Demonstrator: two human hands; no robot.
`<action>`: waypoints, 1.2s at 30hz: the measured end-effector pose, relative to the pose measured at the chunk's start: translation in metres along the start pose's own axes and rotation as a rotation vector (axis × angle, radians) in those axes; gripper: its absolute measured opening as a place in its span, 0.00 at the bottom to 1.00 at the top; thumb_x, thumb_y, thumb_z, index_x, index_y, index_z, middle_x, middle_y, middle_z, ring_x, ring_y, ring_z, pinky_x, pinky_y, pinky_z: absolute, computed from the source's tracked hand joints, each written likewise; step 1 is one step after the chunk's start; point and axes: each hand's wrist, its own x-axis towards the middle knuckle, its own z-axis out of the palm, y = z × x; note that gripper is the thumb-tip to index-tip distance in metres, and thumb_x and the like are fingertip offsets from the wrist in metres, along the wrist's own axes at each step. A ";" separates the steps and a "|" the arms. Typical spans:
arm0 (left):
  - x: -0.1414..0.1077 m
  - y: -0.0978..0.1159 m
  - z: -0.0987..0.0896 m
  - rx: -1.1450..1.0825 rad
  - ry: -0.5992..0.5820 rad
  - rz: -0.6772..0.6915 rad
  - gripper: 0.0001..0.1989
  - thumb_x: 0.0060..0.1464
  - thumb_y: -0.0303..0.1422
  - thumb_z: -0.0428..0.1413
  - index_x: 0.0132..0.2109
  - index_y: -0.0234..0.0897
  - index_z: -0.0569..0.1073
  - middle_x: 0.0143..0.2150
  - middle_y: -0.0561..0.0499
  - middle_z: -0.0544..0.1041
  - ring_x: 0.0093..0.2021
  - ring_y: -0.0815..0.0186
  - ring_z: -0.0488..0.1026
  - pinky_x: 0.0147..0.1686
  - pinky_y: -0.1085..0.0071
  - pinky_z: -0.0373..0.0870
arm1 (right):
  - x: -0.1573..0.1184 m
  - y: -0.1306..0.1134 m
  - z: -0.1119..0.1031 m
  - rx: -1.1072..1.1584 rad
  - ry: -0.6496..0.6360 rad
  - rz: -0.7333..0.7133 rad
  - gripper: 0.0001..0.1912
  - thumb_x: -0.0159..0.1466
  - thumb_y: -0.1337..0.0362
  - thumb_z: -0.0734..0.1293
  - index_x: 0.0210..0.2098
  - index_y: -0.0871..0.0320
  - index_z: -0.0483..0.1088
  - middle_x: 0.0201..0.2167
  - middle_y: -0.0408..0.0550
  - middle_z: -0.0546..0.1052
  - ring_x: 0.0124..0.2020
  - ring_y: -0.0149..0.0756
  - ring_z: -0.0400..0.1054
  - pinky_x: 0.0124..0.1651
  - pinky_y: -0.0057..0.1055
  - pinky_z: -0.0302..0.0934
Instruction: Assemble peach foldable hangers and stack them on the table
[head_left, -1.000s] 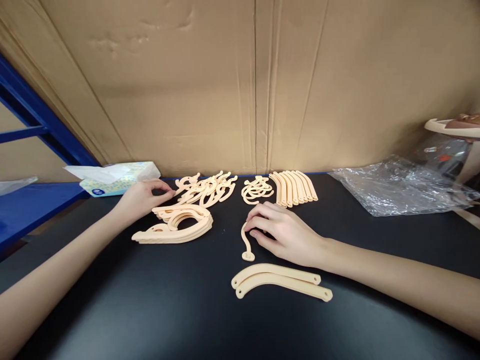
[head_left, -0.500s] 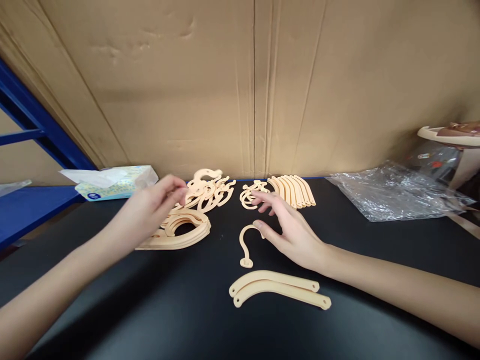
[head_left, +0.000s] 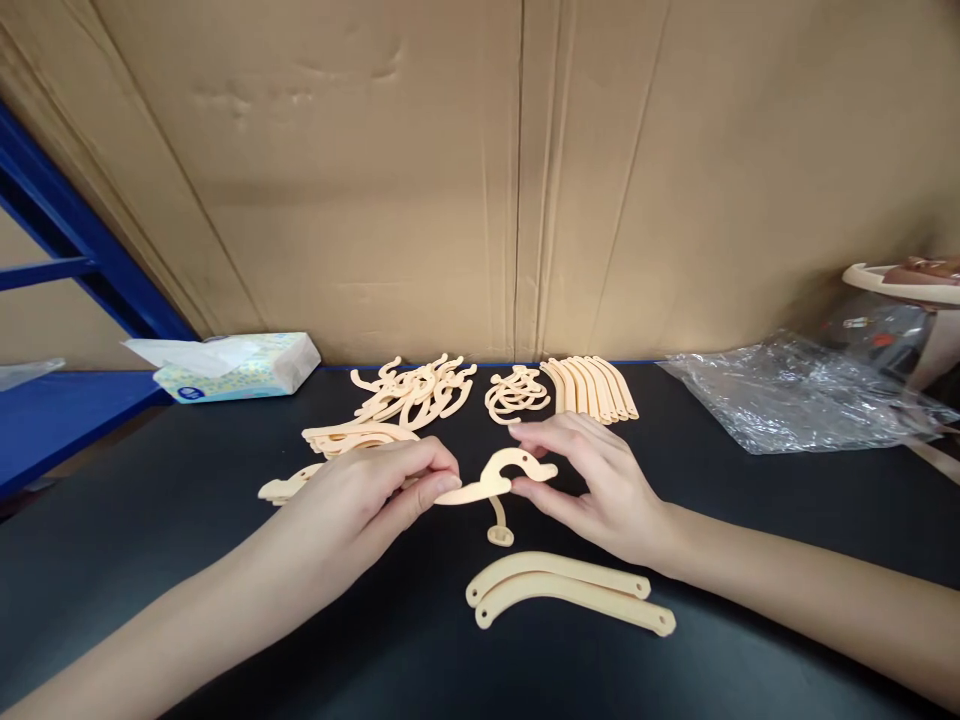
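My left hand (head_left: 390, 490) pinches one end of a curved beige hanger piece (head_left: 487, 482), which has a small hole near its far end. Around that other end, my right hand (head_left: 592, 480) has thumb and fingers apart; whether the thumb touches the piece I cannot tell. Beneath the held piece lies a beige hanger hook (head_left: 500, 537), its upper part largely covered. Closer to me, two long curved hanger arms (head_left: 562, 590) rest side by side, with a hole at each end.
Behind my left hand is a stack of hanger pieces (head_left: 352, 435), with a loose heap (head_left: 424, 390) farther back. Spare hooks (head_left: 517, 390) and a row of arms (head_left: 592, 388) lie near the cardboard wall (head_left: 375, 200). A tissue box (head_left: 240, 367) stands left, clear plastic film (head_left: 802, 395) right.
My left hand has come from the back left to the middle, bringing a hanger piece over the hook. The right hand remains near the hook, its fingers now around the piece's far end.
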 end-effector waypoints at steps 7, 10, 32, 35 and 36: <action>-0.003 0.005 -0.002 -0.059 -0.024 -0.045 0.16 0.63 0.47 0.45 0.35 0.46 0.71 0.22 0.56 0.69 0.21 0.67 0.65 0.21 0.70 0.60 | 0.000 -0.001 -0.003 -0.120 0.014 -0.006 0.11 0.67 0.66 0.65 0.49 0.56 0.72 0.37 0.46 0.80 0.35 0.34 0.72 0.38 0.35 0.62; 0.003 0.002 -0.017 -0.077 0.110 -0.086 0.17 0.65 0.45 0.41 0.40 0.47 0.71 0.23 0.57 0.69 0.24 0.67 0.67 0.27 0.71 0.63 | 0.008 0.003 -0.008 -0.073 0.062 0.072 0.11 0.68 0.67 0.64 0.48 0.54 0.74 0.37 0.46 0.80 0.37 0.34 0.72 0.39 0.35 0.63; 0.047 -0.141 -0.062 0.655 -0.181 -0.110 0.19 0.62 0.39 0.41 0.46 0.37 0.73 0.48 0.46 0.76 0.47 0.59 0.68 0.49 0.67 0.60 | -0.048 0.015 -0.064 -0.113 -0.208 0.482 0.08 0.62 0.61 0.69 0.28 0.54 0.72 0.30 0.43 0.80 0.33 0.37 0.74 0.38 0.37 0.68; 0.043 -0.134 -0.061 0.694 -0.194 -0.076 0.17 0.62 0.33 0.40 0.45 0.37 0.72 0.46 0.46 0.74 0.46 0.58 0.68 0.48 0.67 0.59 | -0.047 0.017 -0.063 -0.043 -0.243 0.511 0.08 0.63 0.62 0.69 0.28 0.54 0.72 0.32 0.43 0.80 0.34 0.36 0.74 0.40 0.36 0.68; 0.042 -0.132 -0.060 0.703 -0.198 -0.063 0.17 0.61 0.30 0.40 0.45 0.37 0.72 0.46 0.45 0.74 0.46 0.58 0.67 0.47 0.67 0.59 | -0.046 0.017 -0.064 -0.022 -0.250 0.523 0.08 0.63 0.62 0.69 0.28 0.55 0.72 0.32 0.44 0.80 0.34 0.36 0.74 0.40 0.36 0.68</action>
